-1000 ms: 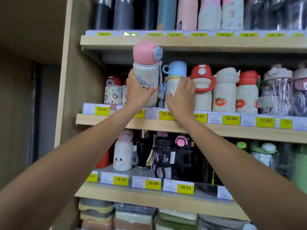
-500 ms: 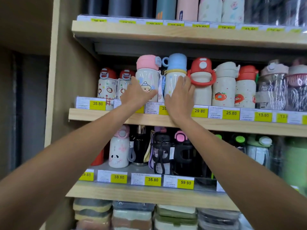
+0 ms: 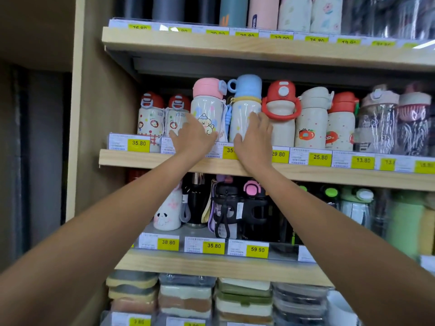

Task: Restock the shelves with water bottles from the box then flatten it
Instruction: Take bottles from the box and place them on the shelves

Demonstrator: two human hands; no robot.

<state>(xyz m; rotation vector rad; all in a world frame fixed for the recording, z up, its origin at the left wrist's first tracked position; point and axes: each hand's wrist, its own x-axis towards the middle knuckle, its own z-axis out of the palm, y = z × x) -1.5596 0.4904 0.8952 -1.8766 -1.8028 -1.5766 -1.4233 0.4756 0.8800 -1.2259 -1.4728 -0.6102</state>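
A pink-lid bottle (image 3: 207, 103) with a cartoon print and a blue-lid bottle (image 3: 244, 100) stand upright side by side on the middle shelf (image 3: 329, 176). My left hand (image 3: 193, 137) lies low against the front of the pink-lid bottle with its fingers spread. On the lower front of the blue-lid bottle rests my right hand (image 3: 255, 136), fingers straight and thumb at the left side. The box is out of view.
Two small red-lid bottles (image 3: 162, 114) stand left of the pair; a red-handled bottle (image 3: 281, 114) and more bottles fill the shelf to the right. Price tags line each shelf edge. Other bottles occupy the shelves above and below, with stacked lunch boxes (image 3: 186, 295) at the bottom.
The pink-lid bottle came down from a raised position onto the shelf beside the blue-lid one. Both hands have loosened from a grip to spread fingers.
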